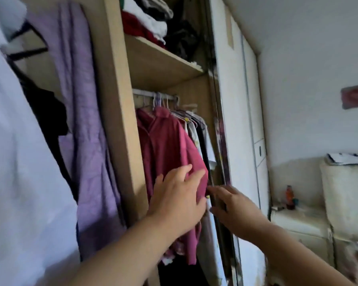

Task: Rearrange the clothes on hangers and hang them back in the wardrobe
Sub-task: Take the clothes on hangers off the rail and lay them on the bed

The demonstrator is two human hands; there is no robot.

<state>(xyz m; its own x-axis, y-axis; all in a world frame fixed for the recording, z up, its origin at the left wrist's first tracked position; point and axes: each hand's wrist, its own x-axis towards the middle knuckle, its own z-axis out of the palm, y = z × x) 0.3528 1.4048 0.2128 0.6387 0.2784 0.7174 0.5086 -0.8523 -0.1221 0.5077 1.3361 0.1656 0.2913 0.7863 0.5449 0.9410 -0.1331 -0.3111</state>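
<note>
A maroon collared shirt [165,145] hangs on a hanger from the white rail [145,93] inside the open wardrobe. My left hand [178,197] lies flat against the shirt's lower side with fingers spread. My right hand [234,209] reaches in just to the right, fingers extended toward the shirt's edge and the dark and white garments [201,137] hanging behind it. Several hangers [165,102] crowd the rail. A lilac garment [81,120] and a black garment [48,114] hang on the left, outside the compartment.
A wooden shelf [163,60] above the rail carries piled folded clothes [151,19]. A white sliding door [236,100] stands to the right of the opening. A low white cabinet [298,223] with a red bottle [290,198] stands at the right wall.
</note>
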